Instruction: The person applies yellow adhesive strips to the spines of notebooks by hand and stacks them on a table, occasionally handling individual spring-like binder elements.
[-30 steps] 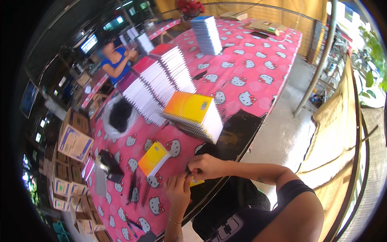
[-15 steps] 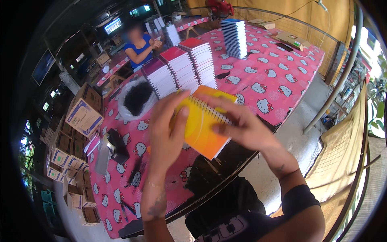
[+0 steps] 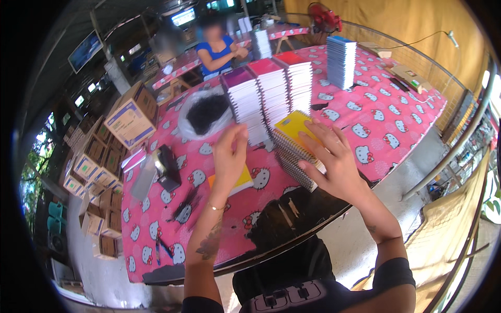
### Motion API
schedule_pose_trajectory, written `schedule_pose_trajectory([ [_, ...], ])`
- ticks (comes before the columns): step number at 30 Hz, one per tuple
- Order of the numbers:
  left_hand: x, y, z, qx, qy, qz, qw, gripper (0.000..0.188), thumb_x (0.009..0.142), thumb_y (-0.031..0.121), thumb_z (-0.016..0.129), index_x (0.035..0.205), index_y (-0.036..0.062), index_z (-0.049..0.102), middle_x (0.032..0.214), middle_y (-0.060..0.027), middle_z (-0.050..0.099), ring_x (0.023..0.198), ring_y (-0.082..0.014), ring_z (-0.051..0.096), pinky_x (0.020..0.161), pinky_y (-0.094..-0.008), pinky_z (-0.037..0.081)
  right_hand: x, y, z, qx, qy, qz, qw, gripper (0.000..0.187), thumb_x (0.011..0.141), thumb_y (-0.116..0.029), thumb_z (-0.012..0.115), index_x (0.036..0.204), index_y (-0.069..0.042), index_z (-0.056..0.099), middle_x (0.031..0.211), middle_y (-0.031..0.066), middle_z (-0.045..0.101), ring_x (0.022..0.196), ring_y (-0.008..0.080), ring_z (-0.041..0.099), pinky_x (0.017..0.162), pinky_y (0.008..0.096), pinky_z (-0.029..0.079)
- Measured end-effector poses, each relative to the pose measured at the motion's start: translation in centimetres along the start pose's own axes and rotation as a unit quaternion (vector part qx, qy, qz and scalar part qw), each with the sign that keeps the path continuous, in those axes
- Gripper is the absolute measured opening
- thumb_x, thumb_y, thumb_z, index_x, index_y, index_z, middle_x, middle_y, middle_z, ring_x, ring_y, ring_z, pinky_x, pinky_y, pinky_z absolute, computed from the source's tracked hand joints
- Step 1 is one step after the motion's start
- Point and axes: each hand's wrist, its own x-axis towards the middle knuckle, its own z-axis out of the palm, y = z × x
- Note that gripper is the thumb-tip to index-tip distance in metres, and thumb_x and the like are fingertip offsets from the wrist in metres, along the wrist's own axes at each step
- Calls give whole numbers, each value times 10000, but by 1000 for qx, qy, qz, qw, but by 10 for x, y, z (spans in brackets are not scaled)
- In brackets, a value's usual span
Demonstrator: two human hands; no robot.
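A stack of yellow spiral-bound notebooks point(image 3: 295, 128) stands in front of me, its coils toward my left. My right hand point(image 3: 336, 164) is over the stack's right side, fingers spread, the fingertips at the top cover. To the left, my left hand point(image 3: 229, 154) hovers above the table with its fingers curled in and nothing visible in them. Under that hand lies a yellow and orange booklet point(image 3: 242, 181), partly hidden by the wrist. Behind the stack rise tall piles of notebooks with purple point(image 3: 240, 76), red point(image 3: 264, 66) and darker red point(image 3: 291, 58) covers.
A bag of black coils point(image 3: 206, 113), a black tape dispenser point(image 3: 167, 167) and pens point(image 3: 164, 249) are on the pink table point(image 3: 383, 151). A blue-topped notebook pile point(image 3: 342, 62) stands farther back. Cartons point(image 3: 130, 117) are at the left. A person in blue point(image 3: 215, 52) sits beyond.
The yellow notebook that was between both hands is now on the stack at the right. My left hand has come away from it, and my right hand's fingers have spread. The view has shifted.
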Motion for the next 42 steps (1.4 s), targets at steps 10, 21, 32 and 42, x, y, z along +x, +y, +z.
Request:
schedule_pose_trajectory([
  [10,-119,-57,-80,289,-170,79,939,244,880,64,691,1117,4,684,1030,-142,710,893,-345,685,785,-417,576,-65,-62,95,359,-84,67,927,370,806,-53,762,1166,-17,682,1189,132,655,1076,326,650,922,392,513],
  [21,-180,-49,-95,365,-24,-75,927,291,902,177,680,1139,9,665,1044,-140,646,993,-350,595,853,-459,488,-147,-67,146,539,-92,388,742,436,829,13,751,1219,-41,564,1045,97,677,1003,158,642,863,281,504],
  [32,-193,-27,-106,276,28,-46,960,180,917,96,699,1074,8,717,918,-127,679,706,-295,635,595,-369,497,-132,-59,162,561,-205,258,760,284,910,6,688,1194,0,687,1096,65,685,1002,111,616,875,246,487],
  [42,-210,-8,-79,203,16,-53,978,166,875,55,744,1040,32,746,833,-103,680,645,-214,624,549,-316,462,-135,-64,161,547,-241,313,738,253,961,-49,656,1203,23,672,1044,55,721,956,82,615,865,241,490],
])
